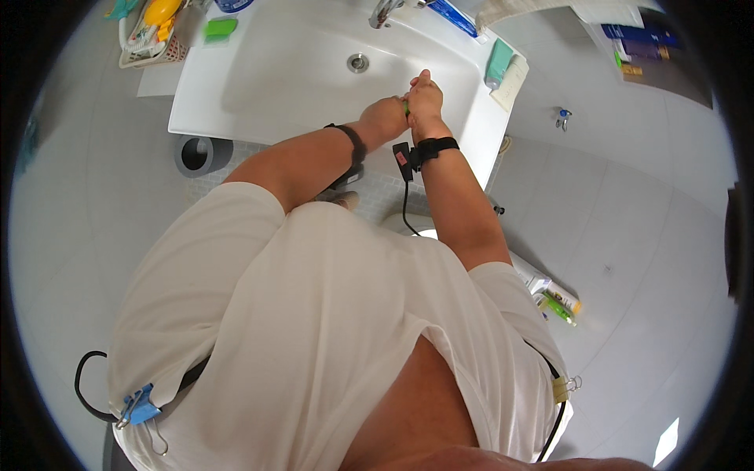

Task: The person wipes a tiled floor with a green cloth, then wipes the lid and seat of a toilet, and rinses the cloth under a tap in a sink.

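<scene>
Over the right part of a white washbasin (pixel 294 76), my left hand (pixel 386 116) and my right hand (pixel 425 99) meet and touch. A small green object (pixel 406 108) shows between them, at the edge of my closed left hand. Most of it is hidden, so its kind is unclear. The fingers of my right hand are bent beside it; whether they grip it cannot be told. A metal drain (pixel 358 62) lies beyond my left hand, below a chrome faucet (pixel 386 13). Black straps circle both wrists.
A green item (pixel 221 28) lies on the basin's left rim, near a basket (pixel 154 59) of bath things. On the right rim are a teal tube (pixel 499 63) and a pale flat item (pixel 510 83). A grey cylindrical bin (pixel 203 155) stands below left; bottles (pixel 562 297) lie lower right.
</scene>
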Demonstrator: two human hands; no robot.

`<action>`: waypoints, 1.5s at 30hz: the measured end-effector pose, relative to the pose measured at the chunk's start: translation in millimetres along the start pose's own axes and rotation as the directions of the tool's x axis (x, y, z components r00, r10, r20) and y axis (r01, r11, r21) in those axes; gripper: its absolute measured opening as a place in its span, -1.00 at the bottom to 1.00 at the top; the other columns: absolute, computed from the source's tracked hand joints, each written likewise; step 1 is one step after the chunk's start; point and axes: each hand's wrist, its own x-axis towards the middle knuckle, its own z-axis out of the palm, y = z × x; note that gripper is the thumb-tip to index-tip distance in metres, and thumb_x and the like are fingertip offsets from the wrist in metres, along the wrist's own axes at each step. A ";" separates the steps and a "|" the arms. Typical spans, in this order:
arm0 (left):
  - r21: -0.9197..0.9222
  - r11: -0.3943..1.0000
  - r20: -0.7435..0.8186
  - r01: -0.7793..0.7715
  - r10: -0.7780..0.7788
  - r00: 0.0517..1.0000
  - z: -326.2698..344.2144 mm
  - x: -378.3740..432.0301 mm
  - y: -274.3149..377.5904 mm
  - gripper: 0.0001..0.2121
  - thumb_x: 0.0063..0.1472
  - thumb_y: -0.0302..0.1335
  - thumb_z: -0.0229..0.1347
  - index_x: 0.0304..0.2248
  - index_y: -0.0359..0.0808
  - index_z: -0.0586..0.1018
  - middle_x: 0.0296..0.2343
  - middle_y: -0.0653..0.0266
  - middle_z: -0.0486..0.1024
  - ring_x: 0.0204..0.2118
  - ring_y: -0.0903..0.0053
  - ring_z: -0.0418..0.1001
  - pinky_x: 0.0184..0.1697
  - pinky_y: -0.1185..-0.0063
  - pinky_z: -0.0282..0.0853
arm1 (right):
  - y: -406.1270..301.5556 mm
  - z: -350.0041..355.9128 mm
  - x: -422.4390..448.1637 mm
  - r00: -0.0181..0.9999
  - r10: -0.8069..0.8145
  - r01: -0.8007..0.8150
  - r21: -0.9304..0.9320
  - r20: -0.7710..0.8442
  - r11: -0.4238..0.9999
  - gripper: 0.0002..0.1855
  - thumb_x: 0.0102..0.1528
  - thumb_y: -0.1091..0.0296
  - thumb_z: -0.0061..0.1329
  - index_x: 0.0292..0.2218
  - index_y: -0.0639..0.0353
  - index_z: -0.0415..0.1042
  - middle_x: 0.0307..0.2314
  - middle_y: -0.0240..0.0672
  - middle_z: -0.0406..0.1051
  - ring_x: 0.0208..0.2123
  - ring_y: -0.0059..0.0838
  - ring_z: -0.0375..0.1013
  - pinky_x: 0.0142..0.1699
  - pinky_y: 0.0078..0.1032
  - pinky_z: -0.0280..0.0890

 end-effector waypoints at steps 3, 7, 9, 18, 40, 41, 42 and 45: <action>0.014 0.999 0.007 -0.051 0.051 0.999 3.4 -1.2 -2.8 -0.58 0.26 -0.14 -0.12 -0.16 -0.35 0.53 -0.20 -0.08 0.52 -0.15 0.06 0.49 -0.10 0.28 0.42 | 2.3 -3.1 -5.6 1.000 -0.008 0.008 0.009 -0.020 1.000 -0.51 0.31 -0.02 -0.26 -0.48 0.20 0.35 -0.69 -0.33 0.27 -0.69 -0.42 0.29 -0.55 -0.44 0.24; 0.120 0.990 -0.006 -0.072 0.074 0.997 8.8 0.3 8.4 -0.58 0.26 -0.15 -0.10 -0.16 -0.35 0.54 -0.21 -0.06 0.53 -0.15 0.07 0.49 -0.10 0.27 0.41 | 1.1 -15.3 -12.5 1.000 -0.008 0.009 0.096 -0.009 0.995 -0.56 0.31 -0.03 -0.26 -0.40 0.16 0.34 -0.65 -0.36 0.29 -0.66 -0.47 0.28 -0.52 -0.47 0.22; 0.080 0.994 -0.005 -0.075 0.076 0.997 0.1 -0.6 19.4 -0.62 0.22 -0.18 0.00 -0.17 -0.35 0.54 -0.23 -0.05 0.54 -0.14 0.08 0.49 -0.11 0.28 0.40 | 4.5 -20.6 -11.7 0.997 -0.064 0.069 0.151 -0.038 0.986 -0.57 0.31 -0.04 -0.23 -0.39 0.15 0.36 -0.64 -0.38 0.30 -0.65 -0.49 0.28 -0.54 -0.46 0.21; -0.576 0.817 0.145 -0.027 0.134 0.980 -91.8 26.1 55.0 -0.56 0.15 -0.34 0.16 0.01 -0.33 0.48 -0.15 0.16 0.49 -0.04 0.43 0.40 0.06 0.47 0.27 | -111.9 -123.3 -40.1 0.848 -0.197 -0.155 0.585 0.492 0.796 -0.33 0.24 -0.22 -0.22 0.15 0.12 0.27 0.14 -0.21 0.21 0.18 -0.22 0.16 0.20 -0.31 0.12; -0.206 0.918 0.544 -0.340 0.396 0.740 72.5 -51.7 231.9 -0.58 0.05 -0.33 0.26 -0.15 -0.38 0.44 -0.31 0.17 0.50 -0.23 0.50 0.46 -0.17 0.50 0.36 | 5.2 -362.8 -225.9 0.913 -0.328 0.350 -0.057 0.242 0.935 -0.42 0.09 0.28 0.12 0.12 0.15 0.31 -0.29 -0.12 0.51 -0.21 -0.34 0.48 -0.03 -0.45 0.31; -0.238 0.914 0.611 -0.328 0.403 0.681 78.4 -40.1 230.3 -0.56 0.06 -0.32 0.27 -0.13 -0.38 0.43 -0.30 0.19 0.49 -0.21 0.51 0.45 -0.17 0.50 0.36 | 6.4 -366.2 -232.8 0.919 -0.332 0.355 -0.077 0.214 0.932 -0.44 0.12 0.27 0.09 0.12 0.16 0.30 -0.26 -0.12 0.51 -0.19 -0.34 0.48 -0.02 -0.45 0.31; -0.203 0.894 0.640 -0.400 0.430 0.636 84.7 -36.2 235.9 -0.62 0.16 -0.34 0.19 -0.11 -0.38 0.42 -0.31 0.25 0.48 -0.25 0.54 0.45 -0.17 0.52 0.38 | 12.1 -372.5 -240.4 0.928 -0.329 0.350 -0.105 0.173 0.931 -0.46 0.14 0.27 0.05 0.12 0.18 0.30 -0.23 -0.11 0.51 -0.17 -0.34 0.47 -0.01 -0.45 0.31; -0.411 0.912 0.698 -0.012 0.323 0.639 96.7 -47.7 246.1 -0.67 0.27 -0.37 0.07 -0.06 -0.38 0.39 -0.25 0.27 0.48 -0.20 0.55 0.45 -0.14 0.53 0.41 | 43.0 -376.8 -255.7 0.963 -0.268 0.265 -0.214 0.016 0.940 -0.56 0.26 0.20 -0.12 0.10 0.22 0.32 -0.11 -0.09 0.48 -0.10 -0.32 0.46 0.03 -0.45 0.29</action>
